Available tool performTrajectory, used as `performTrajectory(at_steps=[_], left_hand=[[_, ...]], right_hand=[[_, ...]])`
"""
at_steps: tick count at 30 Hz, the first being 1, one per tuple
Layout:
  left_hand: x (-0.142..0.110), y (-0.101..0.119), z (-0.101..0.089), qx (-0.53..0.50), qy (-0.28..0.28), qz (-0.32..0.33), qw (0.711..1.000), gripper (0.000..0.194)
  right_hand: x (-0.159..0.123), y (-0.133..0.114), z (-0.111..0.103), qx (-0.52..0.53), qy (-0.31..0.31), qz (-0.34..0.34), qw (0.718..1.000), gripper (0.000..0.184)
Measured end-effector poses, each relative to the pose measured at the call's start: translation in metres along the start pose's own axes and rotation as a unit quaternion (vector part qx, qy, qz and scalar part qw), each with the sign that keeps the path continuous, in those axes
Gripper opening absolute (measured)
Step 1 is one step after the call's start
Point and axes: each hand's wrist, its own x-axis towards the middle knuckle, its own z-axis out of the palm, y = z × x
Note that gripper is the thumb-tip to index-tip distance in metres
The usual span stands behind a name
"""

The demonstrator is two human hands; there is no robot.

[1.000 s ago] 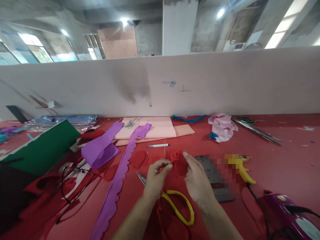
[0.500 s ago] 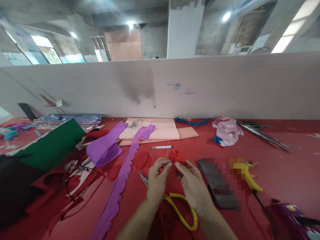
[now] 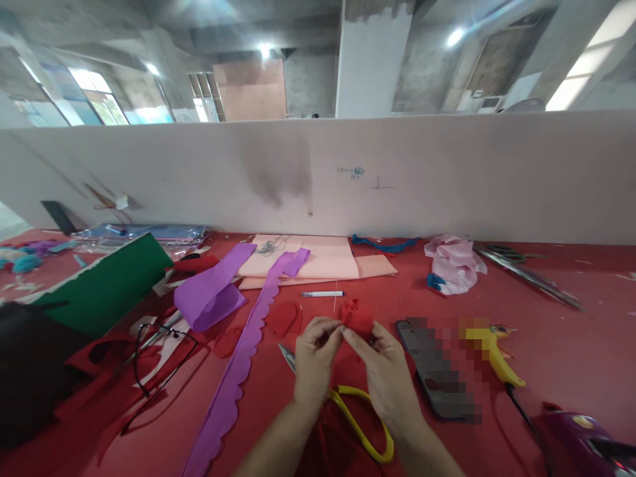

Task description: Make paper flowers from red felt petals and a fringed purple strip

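Note:
A small bundle of gathered red fabric point(image 3: 358, 317) is pinched between my two hands above the red table. My left hand point(image 3: 318, 351) is closed, thumb and fingertips pressed together at the bundle's lower left edge. From the right, my right hand point(image 3: 381, 364) grips it with thumb and curled fingers, the two thumbs nearly meeting. Scissors with yellow handles point(image 3: 365, 424) lie beneath my wrists, their blades partly hidden by my left hand. Beyond my hands rests a white pen point(image 3: 322, 293). Flat red cut pieces point(image 3: 284, 319) lie just left of my left hand.
A scalloped purple strip point(image 3: 233, 377), folded purple material point(image 3: 211, 298) and eyeglasses point(image 3: 163, 361) lie to the left, near a green board point(image 3: 106, 285). On the right are a phone point(image 3: 432, 371), a yellow glue gun point(image 3: 497, 358) and a purple device point(image 3: 576, 434). A pale partition point(image 3: 199, 172) closes off the back.
My right thumb has moved left and down, close to the left fingertips, and more of the red bundle shows above my fingers. The whole view has shifted slightly.

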Motion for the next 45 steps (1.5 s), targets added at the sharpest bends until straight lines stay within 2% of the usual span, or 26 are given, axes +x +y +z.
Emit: performTrajectory(at_steps=[11,15,17,20,24,28,33,36,45], left_hand=[[-0.003,0.008,-0.001,0.102,0.002,0.075,0.992,0.010],[-0.003,0.008,-0.003,0.127,0.016,0.096,0.987,0.010],[-0.003,0.010,-0.003,0.134,0.023,0.107,0.985,0.010],[-0.002,0.014,-0.003,0.135,0.024,0.117,0.984,0.007],[0.001,0.017,-0.005,0.137,-0.030,0.127,0.982,0.007],[0.004,0.014,-0.009,0.162,-0.107,0.144,0.970,0.014],[0.006,0.013,-0.010,0.167,-0.163,0.131,0.964,0.016],[0.009,0.013,-0.011,0.169,-0.187,0.121,0.960,0.015],[0.013,0.014,-0.014,0.161,-0.205,0.084,0.962,0.012]], right_hand=[[0.001,0.006,-0.005,-0.099,0.048,-0.050,0.993,0.019],[0.000,0.004,-0.005,-0.126,0.037,-0.060,0.990,0.016],[-0.001,0.003,-0.005,-0.110,0.020,-0.058,0.992,0.016],[0.000,0.000,-0.008,-0.034,0.016,-0.045,0.998,0.021],[0.004,-0.011,-0.017,0.043,0.033,-0.017,0.998,0.020],[0.010,-0.029,-0.028,-0.028,-0.018,-0.002,0.999,0.016],[0.015,-0.037,-0.036,-0.094,-0.074,0.012,0.993,0.016],[0.016,-0.036,-0.038,-0.101,-0.087,0.023,0.991,0.014],[0.017,-0.036,-0.037,-0.044,-0.045,0.071,0.996,0.016]])
